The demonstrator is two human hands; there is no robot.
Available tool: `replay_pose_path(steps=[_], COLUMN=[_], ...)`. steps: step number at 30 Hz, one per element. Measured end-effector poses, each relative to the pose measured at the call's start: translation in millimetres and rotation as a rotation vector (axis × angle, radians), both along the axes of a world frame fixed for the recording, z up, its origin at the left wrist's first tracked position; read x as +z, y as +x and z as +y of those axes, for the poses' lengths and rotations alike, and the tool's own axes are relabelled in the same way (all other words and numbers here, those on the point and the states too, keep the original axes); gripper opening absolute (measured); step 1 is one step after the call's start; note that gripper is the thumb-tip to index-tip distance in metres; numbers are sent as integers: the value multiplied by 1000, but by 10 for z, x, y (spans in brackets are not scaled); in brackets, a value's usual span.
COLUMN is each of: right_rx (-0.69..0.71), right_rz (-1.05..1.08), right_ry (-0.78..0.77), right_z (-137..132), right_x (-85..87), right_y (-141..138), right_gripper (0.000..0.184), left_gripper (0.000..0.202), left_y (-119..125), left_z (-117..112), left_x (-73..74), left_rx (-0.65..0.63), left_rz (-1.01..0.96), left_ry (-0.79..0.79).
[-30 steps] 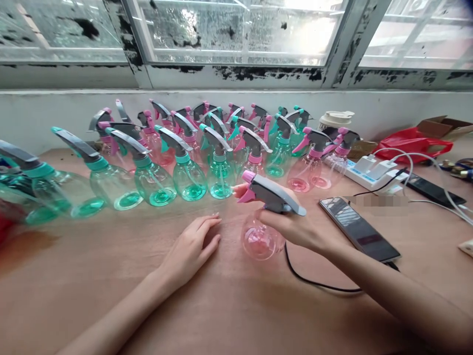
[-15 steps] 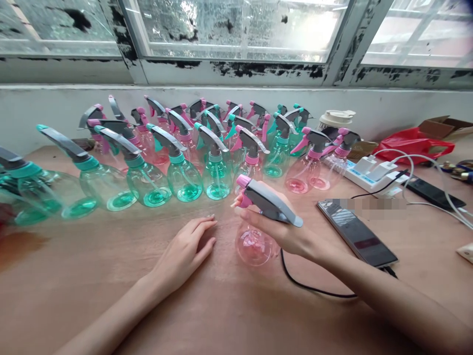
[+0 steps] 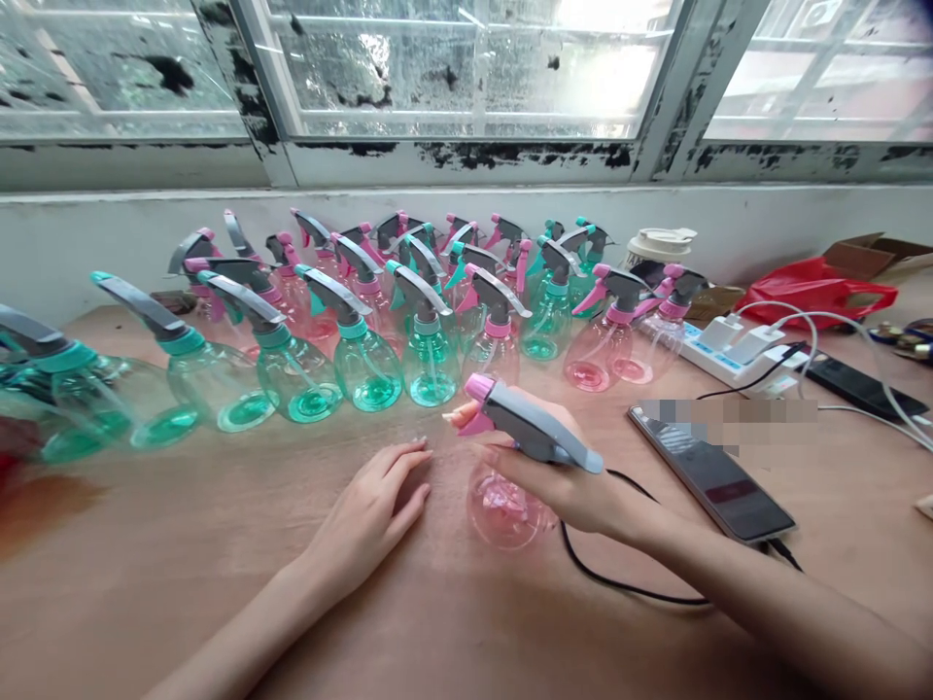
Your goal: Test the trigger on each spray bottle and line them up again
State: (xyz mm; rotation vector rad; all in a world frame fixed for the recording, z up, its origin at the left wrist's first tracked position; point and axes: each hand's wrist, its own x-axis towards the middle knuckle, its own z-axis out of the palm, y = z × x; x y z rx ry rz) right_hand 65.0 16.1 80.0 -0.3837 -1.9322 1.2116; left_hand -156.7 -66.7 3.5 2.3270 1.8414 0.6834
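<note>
My right hand (image 3: 554, 467) is closed round the neck of a pink spray bottle (image 3: 506, 510), which stands on the wooden table (image 3: 408, 632). Its grey and pink trigger head (image 3: 535, 423) shows above my hand, with fingers at the pink trigger. The bottle's neck is hidden by the hand. My left hand (image 3: 379, 506) lies flat on the tabletop left of that bottle, fingers stretched out, holding nothing. Just beyond both hands stands a row of green spray bottles (image 3: 368, 369), with a pink spray bottle (image 3: 490, 355) at its right end.
More pink and green spray bottles crowd behind, by the wall. To the right lie a phone (image 3: 718, 476) with a black cable (image 3: 619, 583), a white power strip (image 3: 736, 355), another phone (image 3: 867, 384) and a red plastic bag (image 3: 816, 292). A lidded cup (image 3: 660, 243) stands near the wall.
The whole view has shifted, so everything sits slightly lower in the picture. My right hand's fingers at the trigger have moved a little; the left hand stays on the table.
</note>
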Motion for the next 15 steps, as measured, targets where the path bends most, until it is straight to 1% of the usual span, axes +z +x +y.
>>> replay_pose_path(steps=[4, 9, 11, 15], right_rx=[-17, 45, 41, 10], right_rz=[-40, 16, 28, 7], right_ry=[18, 21, 31, 37], right_z=[-10, 3, 11, 14], right_x=[11, -3, -7, 1], right_y=[9, -10, -16, -10], right_gripper=[28, 40, 37, 14], left_gripper=[28, 28, 28, 29], left_y=[6, 3, 2, 10], left_z=[-8, -14, -17, -27], left_x=[12, 8, 2, 1], left_rx=[-9, -15, -22, -33], left_rz=[12, 24, 30, 47], left_ry=[-2, -1, 4, 6])
